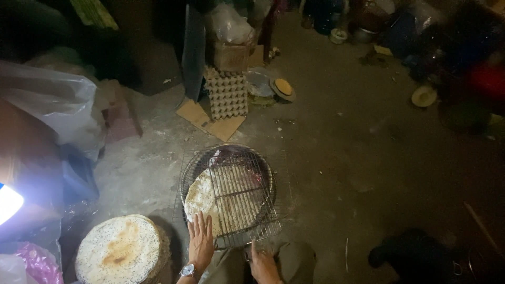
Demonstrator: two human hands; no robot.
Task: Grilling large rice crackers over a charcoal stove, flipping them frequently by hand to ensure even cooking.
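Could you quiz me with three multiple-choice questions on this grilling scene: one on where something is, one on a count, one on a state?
1. Where is the stack of toasted flat cakes?
A. Left of the left hand
B. On the egg trays
C. Under the grill

2. How many hands touch the wire rack?
A. None
B. One
C. Two

3. How does the left hand lie?
A. Clenched fist
B. Flat, fingers spread
C. Holding a cup

Answers: 1 A, the stack sits on the floor at lower left. 2 C, the right hand takes the rack's near edge too. 3 B, its palm rests open by the flat cake on the grill.
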